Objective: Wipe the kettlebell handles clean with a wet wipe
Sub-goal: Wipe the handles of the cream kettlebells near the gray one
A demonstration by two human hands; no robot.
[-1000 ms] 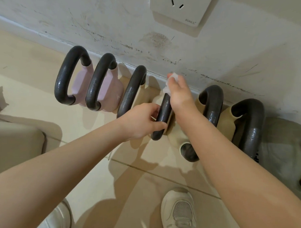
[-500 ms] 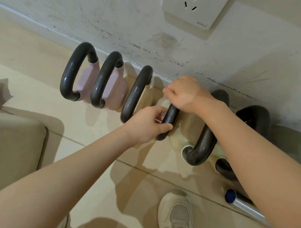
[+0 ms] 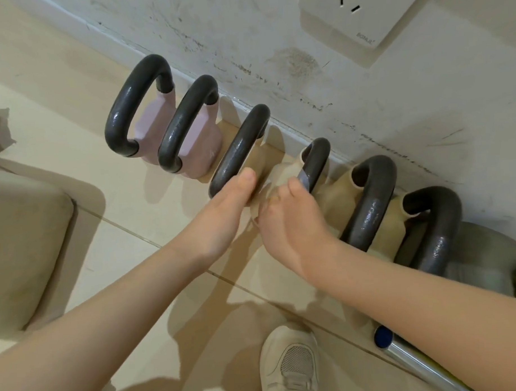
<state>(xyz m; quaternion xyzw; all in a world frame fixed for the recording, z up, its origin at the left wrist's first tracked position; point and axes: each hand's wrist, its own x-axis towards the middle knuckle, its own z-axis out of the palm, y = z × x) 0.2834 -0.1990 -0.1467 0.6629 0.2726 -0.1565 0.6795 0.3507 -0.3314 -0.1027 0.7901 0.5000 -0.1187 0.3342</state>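
The right hand pinches the thin wet wipe around the fourth dark curved metal kettlebell handle, the left hand curls shut on the third handle beside it (two handles past the fourth look left).

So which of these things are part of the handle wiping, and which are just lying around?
Part of the job:
kettlebell handles
wet wipe, partly hidden
left hand
right hand

Just lying about:
wall socket
metal bar
white shoe
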